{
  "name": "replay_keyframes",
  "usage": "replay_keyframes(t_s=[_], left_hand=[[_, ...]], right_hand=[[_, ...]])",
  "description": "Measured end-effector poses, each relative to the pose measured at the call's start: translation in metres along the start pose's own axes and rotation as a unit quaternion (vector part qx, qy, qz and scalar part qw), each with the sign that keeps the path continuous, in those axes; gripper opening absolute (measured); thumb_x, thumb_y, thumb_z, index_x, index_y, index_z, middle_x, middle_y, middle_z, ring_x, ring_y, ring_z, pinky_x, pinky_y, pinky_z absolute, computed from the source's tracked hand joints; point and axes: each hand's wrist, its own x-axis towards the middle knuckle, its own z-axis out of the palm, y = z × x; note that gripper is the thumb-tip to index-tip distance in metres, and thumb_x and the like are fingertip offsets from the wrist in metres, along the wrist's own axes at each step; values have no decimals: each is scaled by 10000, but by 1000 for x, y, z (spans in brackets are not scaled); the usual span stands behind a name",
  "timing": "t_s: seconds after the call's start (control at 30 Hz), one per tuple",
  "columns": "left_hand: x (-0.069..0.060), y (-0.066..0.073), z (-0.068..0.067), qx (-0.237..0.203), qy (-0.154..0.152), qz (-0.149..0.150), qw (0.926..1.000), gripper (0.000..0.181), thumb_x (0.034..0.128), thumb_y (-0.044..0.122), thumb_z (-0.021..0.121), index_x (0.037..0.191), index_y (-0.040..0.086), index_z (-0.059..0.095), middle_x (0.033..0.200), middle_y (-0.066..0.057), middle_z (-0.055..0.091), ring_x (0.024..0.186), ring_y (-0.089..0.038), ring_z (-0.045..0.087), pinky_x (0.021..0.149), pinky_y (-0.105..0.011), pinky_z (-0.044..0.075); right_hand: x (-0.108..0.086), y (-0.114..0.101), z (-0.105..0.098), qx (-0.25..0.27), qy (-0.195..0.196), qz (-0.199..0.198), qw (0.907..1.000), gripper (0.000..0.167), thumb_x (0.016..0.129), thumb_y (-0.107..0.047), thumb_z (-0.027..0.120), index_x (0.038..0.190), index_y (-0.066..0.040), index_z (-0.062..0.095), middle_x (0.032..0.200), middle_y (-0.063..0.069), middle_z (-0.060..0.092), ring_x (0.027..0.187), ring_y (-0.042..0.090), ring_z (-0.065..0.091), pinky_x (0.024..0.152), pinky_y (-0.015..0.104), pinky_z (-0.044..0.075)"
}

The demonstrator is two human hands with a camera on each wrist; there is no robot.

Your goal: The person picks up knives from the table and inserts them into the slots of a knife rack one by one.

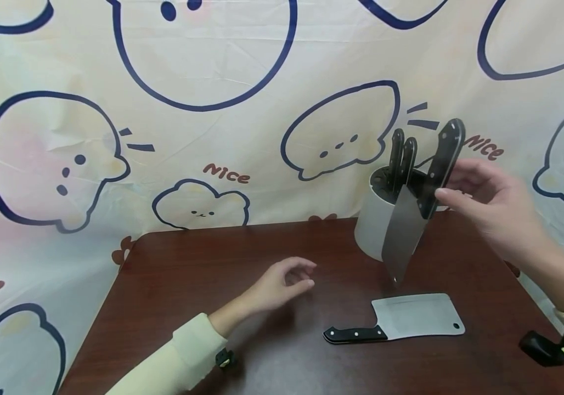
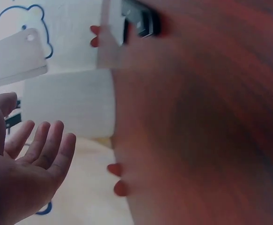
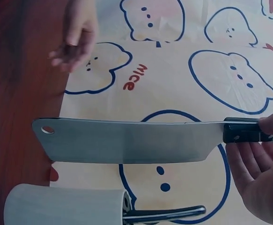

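Note:
My right hand (image 1: pixel 501 206) pinches the black riveted handle of a cleaver (image 1: pixel 404 230) between thumb and fingers. This cleaver hangs blade down in front of the white knife holder (image 1: pixel 373 233); the right wrist view shows its broad blade (image 3: pixel 127 141) with a hole at the end corner. Over the middle of the table, my left hand (image 1: pixel 279 285) holds nothing, its fingers loosely bent. A second cleaver (image 1: pixel 417 317) lies flat on the table, black handle to the left, to the right of the left hand.
Several black-handled utensils (image 1: pixel 402 156) stand in the holder, near the back right of the brown table (image 1: pixel 223 263). Behind the table hangs a pale cloth (image 1: pixel 242 137) with cartoon outlines. The right forearm extends past the table's right edge.

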Motion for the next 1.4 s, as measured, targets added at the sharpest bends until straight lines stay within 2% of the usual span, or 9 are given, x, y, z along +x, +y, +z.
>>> replay_keyframes(t_s=[0.37, 0.7, 0.77, 0.87, 1.0, 1.1, 1.17, 1.23, 1.4], left_hand=[[-1, -16, 40, 76, -681, 120, 9976, 344, 983, 203, 703, 1290, 59, 639, 1173, -128, 672, 976, -83, 625, 860, -327, 569], [0, -26, 65, 453, -1079, 158, 9930, 407, 944, 249, 755, 1288, 60, 646, 1174, -77, 678, 1012, -107, 639, 857, -226, 531], [0, -27, 67, 531, -1156, 169, 9917, 431, 922, 251, 781, 1289, 70, 648, 1184, -58, 677, 1025, -94, 633, 876, -225, 523], [-1, -29, 71, 738, -1251, 238, 9891, 466, 888, 258, 817, 1286, 82, 650, 1175, -25, 671, 1026, -67, 613, 902, -210, 505], [-2, -31, 79, 1224, -1301, 439, 9829, 471, 844, 268, 857, 1246, 107, 671, 1114, 33, 664, 996, -17, 582, 899, -156, 472], [-2, -33, 86, 1645, -1264, 534, 9768, 446, 813, 273, 879, 1199, 141, 698, 1047, 84, 658, 963, 19, 562, 886, -127, 440], [-3, -33, 89, 1862, -1218, 560, 9733, 430, 797, 273, 889, 1172, 158, 713, 1012, 109, 656, 949, 30, 552, 882, -121, 424], [-3, -32, 91, 2010, -1184, 541, 9709, 421, 787, 271, 894, 1157, 169, 722, 987, 123, 650, 942, 31, 541, 880, -121, 414], [-5, -28, 93, 2152, -1131, 462, 9689, 387, 781, 256, 894, 1126, 178, 736, 961, 135, 643, 918, 21, 524, 849, -115, 404]], right_hand=[[0, 0, -18, -482, 388, 231, 9978, 393, 952, -58, 710, 1323, -163, 637, 1049, -148, 689, 913, 5, 654, 815, 41, 469], [13, -2, -37, -82, 438, 183, 9988, 424, 966, -6, 665, 1372, -116, 619, 1088, -87, 708, 934, 40, 677, 814, 64, 482], [17, -1, -40, 77, 497, 128, 9987, 418, 967, 1, 659, 1369, -108, 623, 1090, -80, 716, 948, 46, 681, 812, 67, 483], [24, -1, -46, 742, 500, -51, 9960, 406, 963, 44, 641, 1355, -63, 625, 1095, -30, 727, 978, 81, 679, 824, 85, 492], [33, -1, -51, 1755, 459, -307, 9829, 397, 949, 102, 622, 1332, -2, 623, 1086, 44, 731, 991, 129, 680, 838, 106, 507], [40, -2, -55, 1881, 530, -400, 9799, 398, 948, 102, 622, 1331, -4, 623, 1073, 51, 731, 943, 131, 691, 823, 106, 516], [45, -2, -57, 1732, 596, -438, 9821, 400, 953, 91, 622, 1340, -10, 619, 1064, 49, 728, 891, 129, 693, 798, 111, 521], [49, -3, -59, 1326, 698, -377, 9880, 411, 970, 58, 617, 1369, -42, 608, 1082, 20, 720, 868, 108, 684, 808, 110, 515], [58, -5, -60, 208, 916, -75, 9955, 437, 1018, -43, 591, 1445, -129, 560, 1176, -66, 672, 1024, 64, 640, 969, 143, 472]])
